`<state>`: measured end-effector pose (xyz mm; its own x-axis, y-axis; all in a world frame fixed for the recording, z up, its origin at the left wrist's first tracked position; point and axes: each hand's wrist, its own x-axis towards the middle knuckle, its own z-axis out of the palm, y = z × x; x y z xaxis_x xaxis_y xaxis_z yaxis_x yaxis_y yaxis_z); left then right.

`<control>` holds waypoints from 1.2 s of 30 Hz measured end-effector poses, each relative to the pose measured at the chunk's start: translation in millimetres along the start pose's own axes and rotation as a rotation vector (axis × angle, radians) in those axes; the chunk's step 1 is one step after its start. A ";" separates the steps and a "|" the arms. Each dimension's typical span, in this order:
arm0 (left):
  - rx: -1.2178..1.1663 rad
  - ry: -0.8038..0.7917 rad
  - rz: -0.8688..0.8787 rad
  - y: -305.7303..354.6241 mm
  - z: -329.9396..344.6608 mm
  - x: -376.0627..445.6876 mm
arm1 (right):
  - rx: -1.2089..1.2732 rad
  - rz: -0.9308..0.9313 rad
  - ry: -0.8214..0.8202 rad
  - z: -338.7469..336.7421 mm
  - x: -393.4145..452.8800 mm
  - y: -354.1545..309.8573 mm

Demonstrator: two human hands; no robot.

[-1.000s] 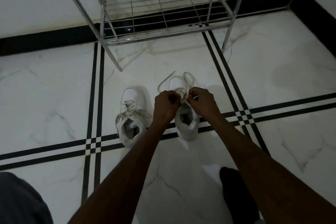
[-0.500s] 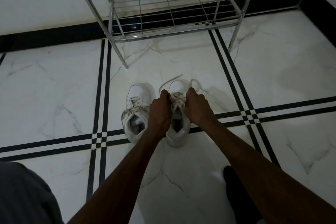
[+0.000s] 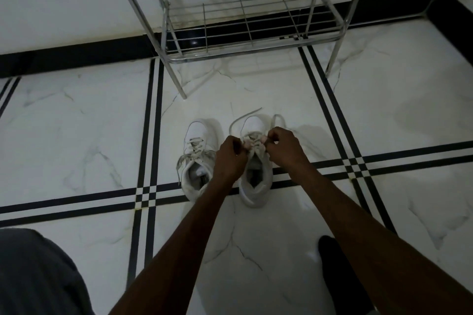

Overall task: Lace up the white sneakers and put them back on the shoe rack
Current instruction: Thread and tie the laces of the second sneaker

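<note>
The laces (image 3: 252, 144) of the right sneaker (image 3: 256, 161) are pinched tight by the left hand (image 3: 230, 158) and right hand (image 3: 282, 147) — on the floor (image 3: 76, 135), beside the left sneaker (image 3: 197, 158), near the shoe rack (image 3: 238, 7).

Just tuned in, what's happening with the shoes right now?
A person is lacing the right-hand white sneaker on the marble floor. Both the left hand and the right hand pinch its laces over the tongue, with loose lace ends trailing past the toe. The other sneaker sits beside it, touched by neither hand, its laces looking loose. The metal shoe rack stands just behind them, with no shoes on the shelves in view.
</note>
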<state>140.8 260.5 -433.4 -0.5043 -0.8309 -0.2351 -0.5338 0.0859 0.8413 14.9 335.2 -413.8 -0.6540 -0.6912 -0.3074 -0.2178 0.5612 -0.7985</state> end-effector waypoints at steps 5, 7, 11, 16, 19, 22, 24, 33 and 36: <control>-0.396 -0.113 -0.102 25.3 -23.9 6.4 | 0.301 0.049 -0.019 -11.2 9.9 -15.2; -0.455 -0.101 -0.002 39.7 -37.0 7.0 | 0.340 0.026 -0.054 -14.5 8.5 -22.8; -0.487 -0.102 0.137 56.8 -52.3 14.4 | 0.134 -0.174 -0.322 -22.3 -1.2 -39.5; -0.357 -0.178 0.243 52.5 -50.7 22.8 | -0.038 -0.285 -0.435 -31.8 -0.1 -52.4; -0.283 -0.264 0.180 39.4 -37.1 21.9 | -0.094 -0.318 -0.336 -36.3 3.0 -49.1; -0.296 -0.274 0.151 28.5 -27.5 21.7 | -0.205 -0.364 -0.256 -44.2 9.3 -43.3; -0.357 -0.224 0.116 26.0 -25.6 21.8 | -0.256 -0.428 -0.138 -47.9 14.7 -37.2; -0.155 -0.104 0.189 20.9 -15.8 27.1 | 0.074 -0.385 0.119 -38.6 16.8 -28.1; 0.120 0.003 0.303 10.8 -17.0 31.4 | 0.299 -0.289 0.022 -36.8 17.5 -24.3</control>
<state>130.8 226.0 -423.5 -0.6508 -0.7590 0.0189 -0.4359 0.3938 0.8093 -17.9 326.2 -380.8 -0.6128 -0.7893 -0.0397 -0.1768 0.1859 -0.9665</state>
